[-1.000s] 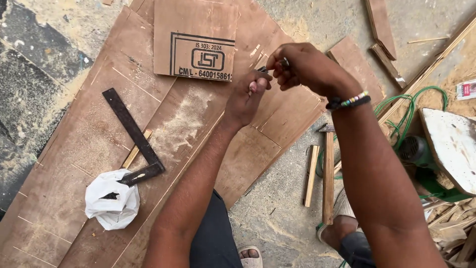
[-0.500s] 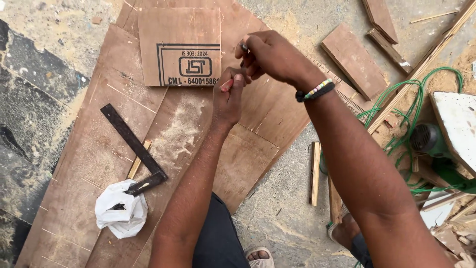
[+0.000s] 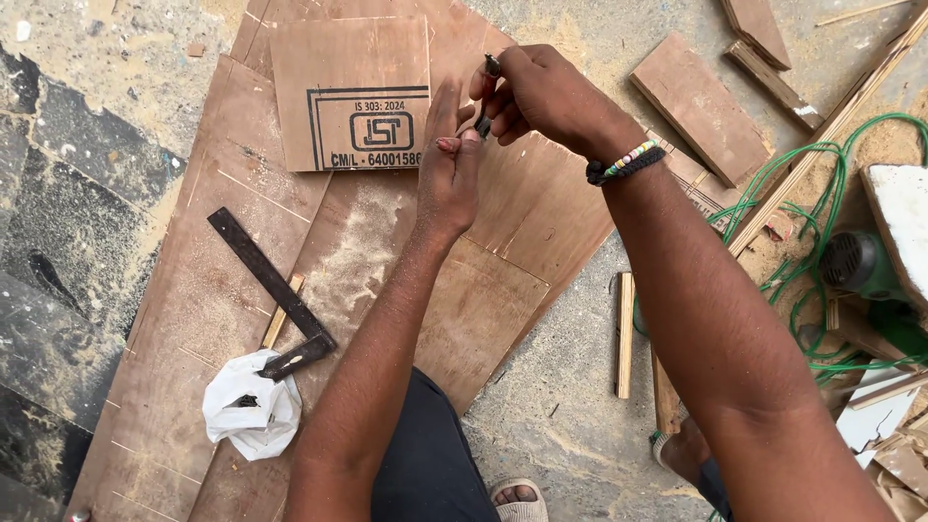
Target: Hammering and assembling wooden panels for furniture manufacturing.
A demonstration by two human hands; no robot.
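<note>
Nearest the camera: dark trousers and a sandalled foot point(image 3: 515, 498) on dusty concrete, with both bare forearms reaching away over the plywood sheets point(image 3: 193, 319).

Beside the left forearm, on the sheets: a crumpled white plastic bag point(image 3: 249, 418), with the stock end of a dark try square point(image 3: 271, 290) resting at its upper edge and the blade running diagonally up and to the left. To the right of the right arm, on the floor: a thin wooden strip point(image 3: 625, 333) lying lengthwise away from the viewer.

Further out, raised above the sheets: left hand point(image 3: 451, 164), fingers drawn together and pointing away, thumb and fingertip pinched on the lower end of a small dark pencil-like stub point(image 3: 486, 97). Right hand point(image 3: 546, 97), beaded bracelet at the wrist, curled closed around the upper part of the same stub from the right. Both hands touching each other, the stub clamped between them. Long axis of the stub nearly vertical in the view, tilted slightly, upper tip poking out above the right fingers and pointing away; lower end hidden by fingertips, so exact kind not clear.

Beyond the hands: a stamped square plywood offcut point(image 3: 350, 92) lying on the sheets. Far right: a tangle of green cable point(image 3: 802, 193), a board offcut point(image 3: 701, 106), loose scraps.
</note>
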